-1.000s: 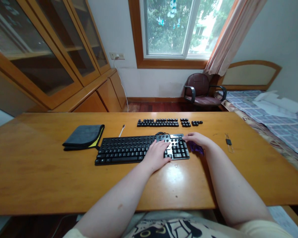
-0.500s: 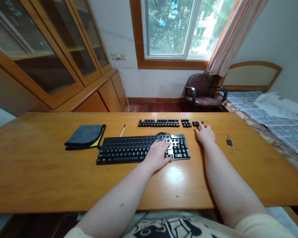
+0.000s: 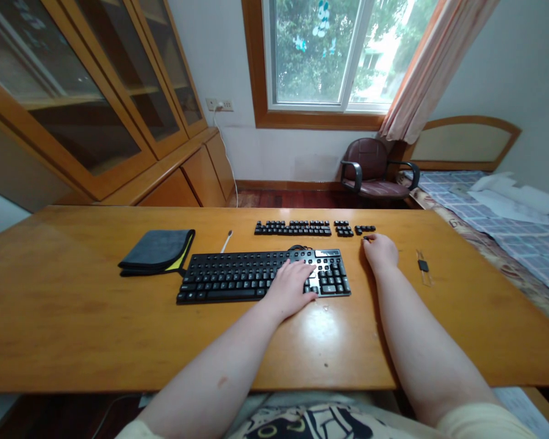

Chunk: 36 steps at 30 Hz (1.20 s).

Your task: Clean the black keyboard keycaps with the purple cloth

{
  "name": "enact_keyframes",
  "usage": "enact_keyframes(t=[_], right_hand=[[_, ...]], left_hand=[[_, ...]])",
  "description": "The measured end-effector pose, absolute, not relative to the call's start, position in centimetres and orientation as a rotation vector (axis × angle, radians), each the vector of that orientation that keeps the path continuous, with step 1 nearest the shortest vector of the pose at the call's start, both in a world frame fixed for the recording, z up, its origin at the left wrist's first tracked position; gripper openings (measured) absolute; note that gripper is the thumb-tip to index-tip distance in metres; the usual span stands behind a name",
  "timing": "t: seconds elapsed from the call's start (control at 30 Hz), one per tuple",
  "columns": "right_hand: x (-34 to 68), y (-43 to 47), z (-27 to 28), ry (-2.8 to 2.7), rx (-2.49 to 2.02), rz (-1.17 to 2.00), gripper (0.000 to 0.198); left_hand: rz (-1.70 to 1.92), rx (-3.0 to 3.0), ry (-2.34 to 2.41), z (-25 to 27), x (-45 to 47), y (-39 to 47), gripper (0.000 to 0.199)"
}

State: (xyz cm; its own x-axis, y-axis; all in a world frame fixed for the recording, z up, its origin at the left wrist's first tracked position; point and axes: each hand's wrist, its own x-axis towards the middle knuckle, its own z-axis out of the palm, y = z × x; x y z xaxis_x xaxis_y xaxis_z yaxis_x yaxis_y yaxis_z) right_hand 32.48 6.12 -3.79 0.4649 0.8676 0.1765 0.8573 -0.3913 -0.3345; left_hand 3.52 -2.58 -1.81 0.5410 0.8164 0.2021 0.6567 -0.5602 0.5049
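A black keyboard (image 3: 229, 284) lies on the wooden desk, with some keycaps off in its upper rows and toward the right side. Spread flat over its right half, my left hand (image 3: 291, 284) holds nothing and hides several keys. My right hand (image 3: 380, 251) is beyond the keyboard's right end, its fingers pinched on a small black keycap (image 3: 366, 238). Just past those fingers is a small group of loose keycaps (image 3: 365, 230). Further left stand more loose keycaps in rows, a long set (image 3: 293, 228) and a smaller set (image 3: 343, 228).
A folded grey cloth (image 3: 158, 249) with yellow lining lies left of the keyboard. Behind the keyboard is a small brush (image 3: 227, 240). A keycap puller with wire loops (image 3: 423, 266) lies to the right on the desk (image 3: 96, 329). A chair (image 3: 370, 167) stands beyond.
My right hand has drawn back slightly from the small keycap group, its outstretched fingers now closed on one keycap. My left hand stays on the keyboard.
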Motion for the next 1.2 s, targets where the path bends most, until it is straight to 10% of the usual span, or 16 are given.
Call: enact_keyframes(t=[0.57, 1.2], right_hand=[[21.4, -0.4, -0.3, -2.069, -0.893, 0.109, 0.011], [21.3, -1.1, -0.2, -2.151, -0.843, 0.206, 0.018]], left_hand=[[1.109, 1.885, 1.163, -1.5, 3.6, -2.3, 0.031], [1.081, 1.869, 1.189, -1.1, 3.4, -2.3, 0.02]])
